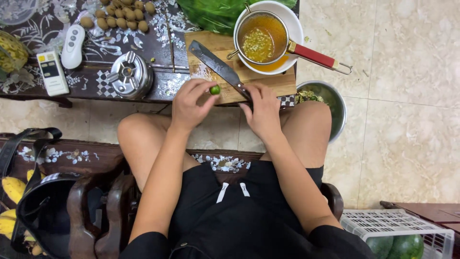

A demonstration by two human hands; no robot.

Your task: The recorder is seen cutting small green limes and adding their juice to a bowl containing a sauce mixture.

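My left hand (191,103) pinches a small round green citrus fruit (215,89) at the near edge of a wooden cutting board (268,81). My right hand (262,111) grips the handle of a dark-bladed knife (216,64), whose blade lies slanted across the board, pointing up and left. Behind the board, a white bowl (293,29) carries a metal strainer (261,38) with a red handle, holding pale seeds over orange juice.
A steel bowl (336,103) of green scraps sits on the tiled floor by my right knee. The dark inlaid table (96,81) bears a metal lidded pot (129,74), two remotes (62,57), brown round fruits (122,14) and leafy greens (215,14). Bananas (12,189) and a white crate (397,228) lie nearby.
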